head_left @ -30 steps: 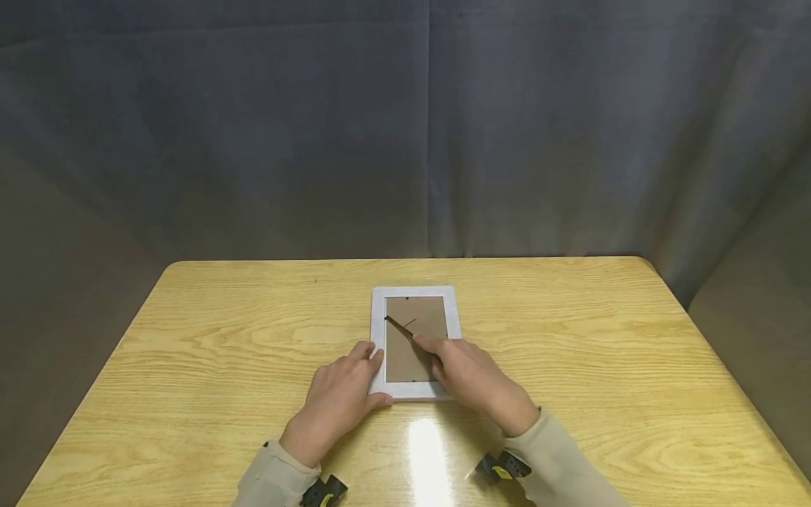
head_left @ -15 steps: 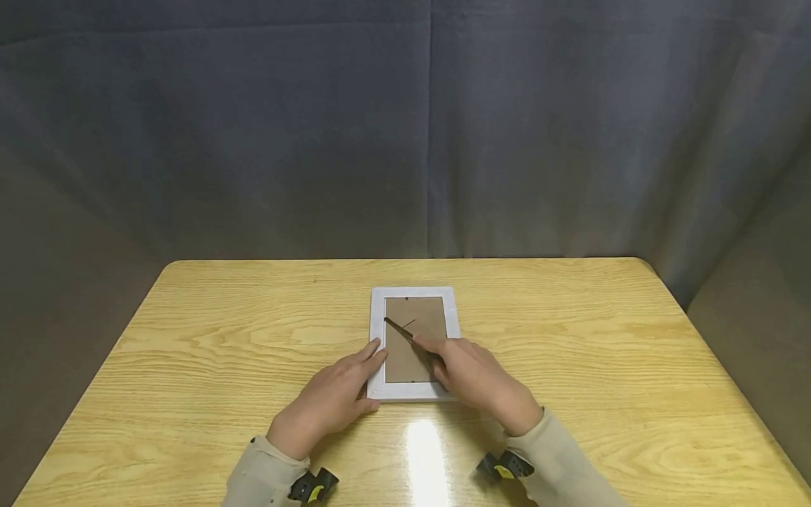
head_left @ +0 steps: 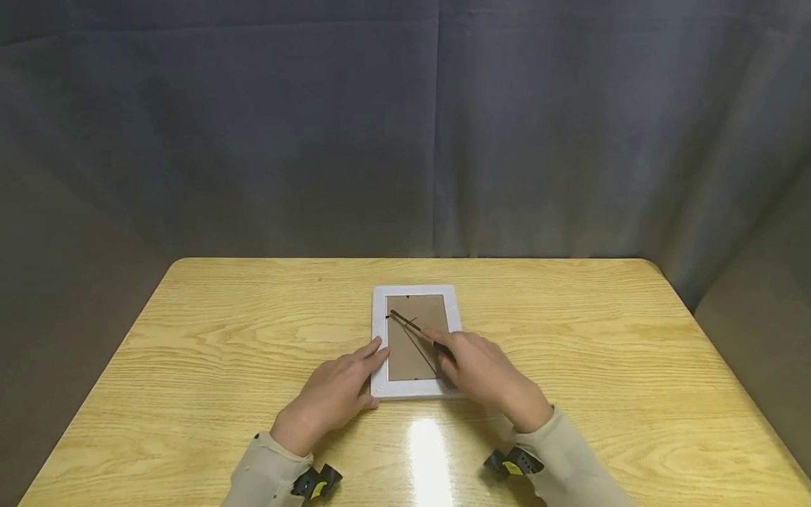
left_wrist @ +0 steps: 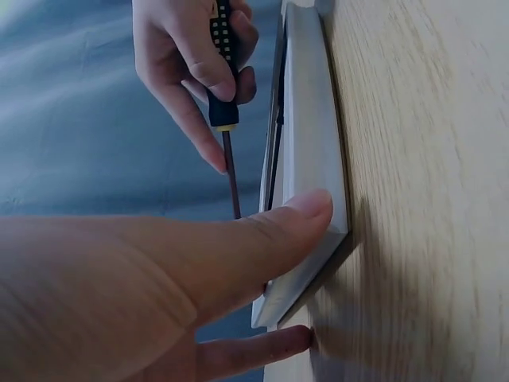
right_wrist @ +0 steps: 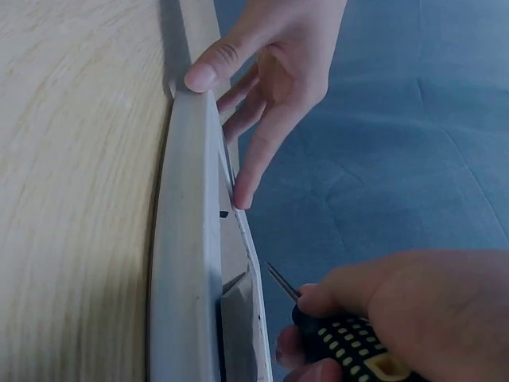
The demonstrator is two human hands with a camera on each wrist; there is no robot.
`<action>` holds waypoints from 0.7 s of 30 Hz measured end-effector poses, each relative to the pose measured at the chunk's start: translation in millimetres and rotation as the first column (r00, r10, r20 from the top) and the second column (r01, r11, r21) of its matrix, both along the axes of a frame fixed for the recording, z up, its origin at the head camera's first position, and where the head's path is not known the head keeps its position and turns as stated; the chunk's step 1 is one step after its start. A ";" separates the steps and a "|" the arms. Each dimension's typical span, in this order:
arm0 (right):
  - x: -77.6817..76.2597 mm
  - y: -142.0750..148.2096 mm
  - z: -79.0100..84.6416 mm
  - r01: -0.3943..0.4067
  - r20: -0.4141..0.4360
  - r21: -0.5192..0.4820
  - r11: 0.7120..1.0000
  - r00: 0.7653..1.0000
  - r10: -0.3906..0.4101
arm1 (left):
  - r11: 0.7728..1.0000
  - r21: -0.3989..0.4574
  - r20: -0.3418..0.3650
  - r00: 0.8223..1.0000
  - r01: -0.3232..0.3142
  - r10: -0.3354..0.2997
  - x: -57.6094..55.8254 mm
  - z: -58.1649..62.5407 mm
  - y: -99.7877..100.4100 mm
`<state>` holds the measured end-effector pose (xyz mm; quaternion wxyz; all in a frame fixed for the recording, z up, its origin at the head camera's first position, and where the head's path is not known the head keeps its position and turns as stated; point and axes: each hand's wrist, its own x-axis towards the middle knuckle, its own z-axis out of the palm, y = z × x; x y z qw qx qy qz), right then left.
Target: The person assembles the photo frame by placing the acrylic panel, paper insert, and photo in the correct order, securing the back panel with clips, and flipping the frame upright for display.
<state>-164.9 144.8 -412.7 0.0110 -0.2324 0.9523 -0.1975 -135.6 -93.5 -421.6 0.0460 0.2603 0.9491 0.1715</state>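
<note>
A white picture frame lies back side up on the wooden table, its brown backing board showing. Small black tabs sit along the inner edges, one tab at the left. My left hand holds the frame's near left corner, two fingertips on the left border and the thumb at the near edge. In my right hand is a screwdriver with a black and yellow handle, the index finger stretched along its shaft. The screwdriver's tip hovers above the backing, just right of the left tab.
Wooden table surrounds the frame. Dark grey curtain hangs behind and at both sides. A thin dark stand-like line marks the backing. Black wrist cameras hang under both sleeves.
The screwdriver tip has lifted from the left tab and shifted slightly right, its shadow now apart from it. My left hand has slid a little left, its thumb nearer the corner.
</note>
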 end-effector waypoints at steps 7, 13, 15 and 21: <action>-2.7 5.8 4.8 0.024 -0.009 -0.008 1.000 1.000 -0.024 | 0.997 -0.026 -0.054 0.996 -0.075 0.074 -2.7 -3.1 -0.7; -4.9 12.4 7.3 0.056 0.000 -0.017 0.998 0.998 -0.056 | 0.990 -0.036 -0.084 0.988 -0.133 0.130 -4.6 -5.7 -0.5; -5.2 14.4 8.5 0.071 0.019 -0.022 0.997 0.997 -0.070 | 0.988 -0.042 -0.090 0.986 -0.147 0.142 -5.0 -6.1 -0.2; -5.2 19.3 12.7 0.105 0.070 -0.013 0.994 0.992 -0.104 | 0.984 -0.050 -0.111 0.980 -0.172 0.166 -6.2 -6.5 1.1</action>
